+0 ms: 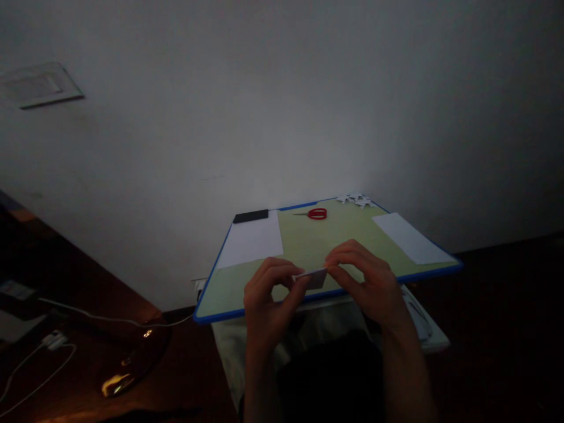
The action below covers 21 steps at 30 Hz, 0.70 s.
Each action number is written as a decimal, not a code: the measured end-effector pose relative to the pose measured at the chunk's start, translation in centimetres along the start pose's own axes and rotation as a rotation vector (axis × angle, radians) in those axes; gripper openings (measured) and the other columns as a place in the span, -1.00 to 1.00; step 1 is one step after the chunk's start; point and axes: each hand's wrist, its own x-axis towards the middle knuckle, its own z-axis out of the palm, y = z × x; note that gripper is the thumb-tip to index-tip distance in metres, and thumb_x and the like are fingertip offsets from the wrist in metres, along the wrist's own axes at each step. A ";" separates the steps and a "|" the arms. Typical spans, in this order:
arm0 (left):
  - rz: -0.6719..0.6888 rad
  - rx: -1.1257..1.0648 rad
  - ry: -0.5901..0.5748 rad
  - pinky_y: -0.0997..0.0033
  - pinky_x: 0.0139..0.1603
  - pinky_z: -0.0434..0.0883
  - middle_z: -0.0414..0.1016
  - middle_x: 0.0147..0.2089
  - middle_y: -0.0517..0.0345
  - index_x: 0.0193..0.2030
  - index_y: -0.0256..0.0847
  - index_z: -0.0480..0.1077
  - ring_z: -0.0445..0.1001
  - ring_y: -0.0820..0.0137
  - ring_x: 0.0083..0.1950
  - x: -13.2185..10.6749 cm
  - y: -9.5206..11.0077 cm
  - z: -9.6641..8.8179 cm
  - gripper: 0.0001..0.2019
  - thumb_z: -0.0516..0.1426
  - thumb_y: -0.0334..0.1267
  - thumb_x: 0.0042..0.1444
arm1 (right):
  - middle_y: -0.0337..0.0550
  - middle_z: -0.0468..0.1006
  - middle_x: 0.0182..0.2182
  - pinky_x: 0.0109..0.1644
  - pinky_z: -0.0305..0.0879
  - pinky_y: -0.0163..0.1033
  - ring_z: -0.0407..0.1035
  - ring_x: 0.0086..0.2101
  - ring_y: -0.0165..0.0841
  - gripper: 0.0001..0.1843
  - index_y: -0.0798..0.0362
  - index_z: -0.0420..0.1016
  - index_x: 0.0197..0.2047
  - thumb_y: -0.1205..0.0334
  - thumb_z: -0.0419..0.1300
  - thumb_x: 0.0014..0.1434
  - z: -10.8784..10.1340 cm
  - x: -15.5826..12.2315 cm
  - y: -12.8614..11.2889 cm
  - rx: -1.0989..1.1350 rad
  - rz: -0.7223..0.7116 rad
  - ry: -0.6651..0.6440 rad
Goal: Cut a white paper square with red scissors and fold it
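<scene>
A small folded piece of paper [316, 280] is held up between my two hands, above the near edge of the board-topped table [304, 244]. My left hand [271, 296] pinches its left end between thumb and fingers. At the right end, my right hand [368, 281] pinches the upper corner with thumb and forefinger. Red-handled scissors [316, 214] lie farther back on the board, blades pointing left. White paper cut-outs [358, 200] are heaped at the far right corner.
On the board's left lies a white sheet [253, 242] with a dark flat object [251, 216] at its far end. Another white sheet [409, 238] lies on the right. A wall [282, 106] rises behind. Cables [110, 319] run at lower left.
</scene>
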 end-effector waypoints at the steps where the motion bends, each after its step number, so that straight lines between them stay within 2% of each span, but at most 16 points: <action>1: 0.014 0.015 -0.001 0.45 -0.35 0.48 0.55 -0.29 0.20 -0.23 -0.16 0.55 0.52 0.45 -0.32 0.1 0.1 0.0 -0.90 0.35 -0.41 0.23 | -0.18 0.60 -0.24 -0.08 0.43 -0.11 0.49 -0.18 -0.27 -0.92 -0.06 0.55 -0.13 0.33 0.27 0.42 0.0 0.0 0.0 -0.001 0.004 -0.013; 5: 0.032 0.044 0.006 0.48 -0.35 0.47 0.58 -0.32 0.21 -0.26 -0.16 0.58 0.50 0.48 -0.36 0.5 0.3 0.1 -0.89 0.35 -0.44 0.23 | -0.18 0.59 -0.22 -0.04 0.41 -0.14 0.48 -0.15 -0.29 -0.89 -0.05 0.53 -0.11 0.36 0.22 0.45 0.3 0.0 0.0 -0.006 0.020 -0.028; 9: 0.004 -0.002 0.028 0.46 -0.35 0.50 0.56 -0.31 0.20 -0.24 -0.14 0.58 0.52 0.46 -0.33 0.1 -0.3 0.1 -0.89 0.34 -0.45 0.24 | -0.19 0.59 -0.23 -0.04 0.42 -0.15 0.49 -0.16 -0.29 -0.87 -0.06 0.53 -0.12 0.37 0.20 0.45 0.7 0.2 0.2 -0.002 0.045 0.012; 14: -0.149 -0.203 0.090 0.54 -0.51 0.52 0.52 -0.23 0.17 -0.17 -0.14 0.56 0.51 0.47 -0.36 -0.3 -0.8 0.4 -0.96 0.32 -0.36 0.28 | -0.16 0.62 -0.15 -0.02 0.47 -0.12 0.52 -0.13 -0.25 -0.82 -0.09 0.56 0.02 0.30 0.31 0.37 1.0 0.1 0.5 0.026 0.061 -0.001; 18: -0.246 -0.273 0.154 0.58 -0.56 0.54 0.50 -0.30 0.22 -0.20 -0.18 0.55 0.49 0.52 -0.45 0.0 -0.8 1.0 -0.92 0.34 -0.28 0.26 | -0.22 0.64 -0.28 -0.17 0.46 -0.20 0.51 -0.28 -0.32 -0.93 -0.07 0.58 -0.11 0.31 0.32 0.37 1.4 0.2 0.8 0.016 0.063 -0.030; 21: -0.398 -0.293 0.209 0.52 -0.49 0.62 0.56 -0.24 0.19 0.04 -0.17 0.52 0.60 0.43 -0.35 0.2 -1.3 1.6 -0.68 0.40 -0.21 0.19 | -0.24 0.63 -0.33 -0.28 0.42 -0.24 0.49 -0.34 -0.35 -0.92 -0.05 0.58 -0.16 0.34 0.30 0.38 2.0 0.4 0.9 0.000 0.070 0.033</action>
